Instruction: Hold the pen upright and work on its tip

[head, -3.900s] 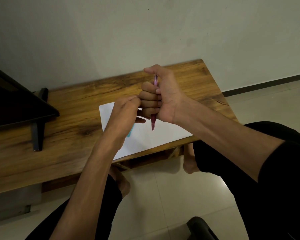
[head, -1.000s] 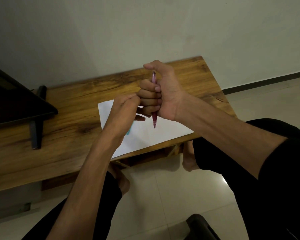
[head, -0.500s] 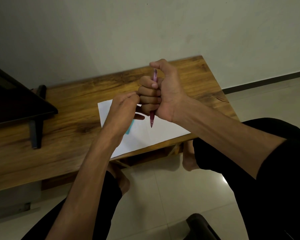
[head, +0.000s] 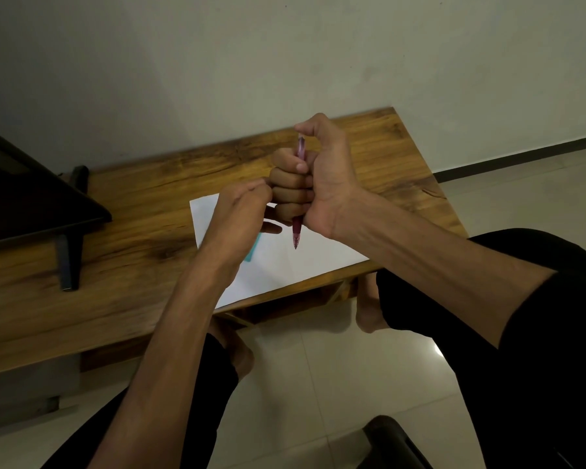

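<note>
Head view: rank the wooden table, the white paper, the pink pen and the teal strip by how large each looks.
1. Wooden table, by far the largest.
2. White paper, partly covered by the hands.
3. Pink pen, its middle hidden in the right hand.
4. Teal strip, mostly hidden behind the left hand, so its last place is unsure.

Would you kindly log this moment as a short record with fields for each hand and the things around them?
right hand: fist round a pink pen, tip down, above the paper
left hand: back to camera, beside the right fist; what it holds is hidden
paper: white sheet on the wooden table, near its front edge
teal item: on the paper, mostly hidden by the left hand
dark stand: left on the table
</note>
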